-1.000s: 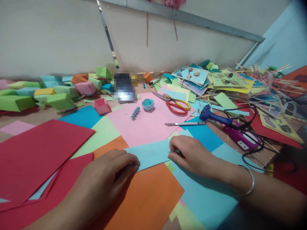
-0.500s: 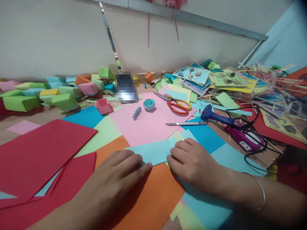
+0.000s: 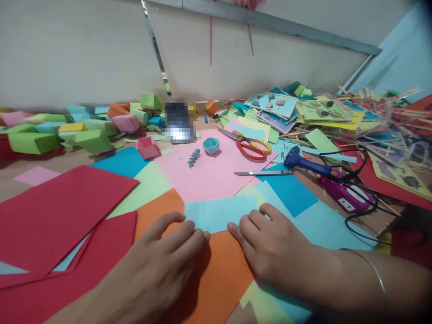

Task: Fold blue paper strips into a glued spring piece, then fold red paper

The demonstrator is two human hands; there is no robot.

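Observation:
A light blue paper strip (image 3: 219,213) lies in front of me, across orange paper (image 3: 216,270) and the lower edge of pink paper (image 3: 189,182). My left hand (image 3: 172,252) has its curled fingertips on the strip's near left edge. At the near right edge, my right hand (image 3: 270,234) holds the strip with bent fingers, the thumb tip pointing inward. Beyond the strip, a small light blue paper cup (image 3: 211,146) and a twisted grey-blue piece (image 3: 194,157) rest on the pink paper.
Red-and-yellow scissors (image 3: 253,148) and a craft knife (image 3: 263,173) lie beyond my right hand. A blue glue gun (image 3: 307,163), purple power strip (image 3: 347,193) and black cable are at right. Folded boxes (image 3: 92,141) line the back left; red sheets (image 3: 64,216) lie at left.
My left fingers have shifted and spread a little, and the right hand has moved slightly right. More of the strip's left end shows, and the strip looks less tilted.

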